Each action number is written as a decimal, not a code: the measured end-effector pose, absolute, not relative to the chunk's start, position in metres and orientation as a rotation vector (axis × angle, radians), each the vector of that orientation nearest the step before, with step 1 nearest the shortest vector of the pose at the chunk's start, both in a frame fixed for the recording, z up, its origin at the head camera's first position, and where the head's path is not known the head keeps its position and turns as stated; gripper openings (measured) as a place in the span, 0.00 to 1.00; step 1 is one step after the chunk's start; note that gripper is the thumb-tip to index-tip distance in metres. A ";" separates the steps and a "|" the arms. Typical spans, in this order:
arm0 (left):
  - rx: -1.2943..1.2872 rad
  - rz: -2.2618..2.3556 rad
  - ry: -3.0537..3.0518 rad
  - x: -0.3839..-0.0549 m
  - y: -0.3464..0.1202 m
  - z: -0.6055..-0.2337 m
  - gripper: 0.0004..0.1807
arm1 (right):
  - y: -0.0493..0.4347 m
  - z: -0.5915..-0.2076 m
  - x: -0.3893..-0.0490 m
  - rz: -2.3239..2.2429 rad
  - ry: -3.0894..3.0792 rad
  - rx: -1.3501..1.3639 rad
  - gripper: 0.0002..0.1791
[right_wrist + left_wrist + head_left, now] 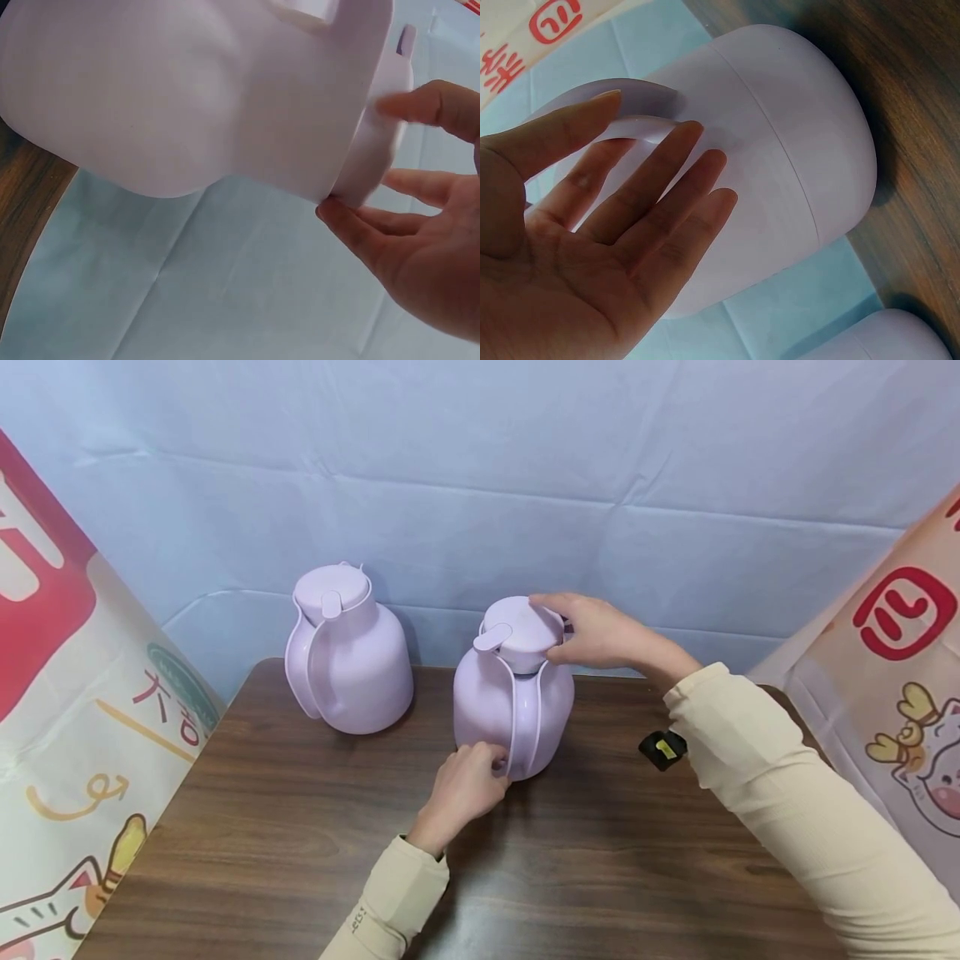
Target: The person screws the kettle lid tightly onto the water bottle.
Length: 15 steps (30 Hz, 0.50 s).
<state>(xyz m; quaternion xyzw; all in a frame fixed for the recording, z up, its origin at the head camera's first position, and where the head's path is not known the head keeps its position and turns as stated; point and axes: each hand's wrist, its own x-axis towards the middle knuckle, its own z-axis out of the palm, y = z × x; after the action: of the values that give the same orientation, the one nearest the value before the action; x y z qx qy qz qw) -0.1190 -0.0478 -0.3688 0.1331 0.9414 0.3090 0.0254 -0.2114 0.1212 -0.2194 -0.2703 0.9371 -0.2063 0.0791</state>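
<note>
A light purple thermos jug (480, 702) stands upright on the table, its handle (527, 718) towards the person. On its neck sits the round lid (517, 618), its tab pointing left and a dark gap showing below its edge. My right hand (600, 631) holds the lid from the right, thumb and fingers about its rim (375, 161). Low by the handle is my left hand (465, 781); in the left wrist view its fingers (679, 187) are loosely extended by the jug's body. Whether they touch it I cannot tell.
A second purple thermos jug (363, 668), lid on, stands at the back left. A small black object with a yellow mark (663, 749) is by the right sleeve. Behind the brown wooden table (285, 860) hangs pale blue cloth (450, 485), with printed banners at both sides.
</note>
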 end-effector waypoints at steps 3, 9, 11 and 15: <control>0.415 0.964 2.906 -0.119 -0.048 -0.369 0.03 | 0.122 -0.217 -0.212 -0.637 2.765 -0.778 0.38; 0.413 0.968 2.903 -0.119 -0.048 -0.369 0.03 | 0.122 -0.217 -0.216 -0.639 2.778 -0.726 0.35; 0.409 0.968 2.903 -0.119 -0.049 -0.369 0.03 | 0.122 -0.217 -0.217 -0.643 2.781 -0.718 0.35; 0.404 0.971 2.904 -0.119 -0.049 -0.369 0.03 | 0.122 -0.218 -0.218 -0.642 2.785 -0.725 0.34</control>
<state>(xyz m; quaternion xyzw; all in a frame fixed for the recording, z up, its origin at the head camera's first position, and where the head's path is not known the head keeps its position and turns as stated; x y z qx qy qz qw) -0.1191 -0.0488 -0.3687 0.1307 0.9399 0.3142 0.0266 -0.2184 0.1220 -0.2184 -0.2449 0.9401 -0.2168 0.0963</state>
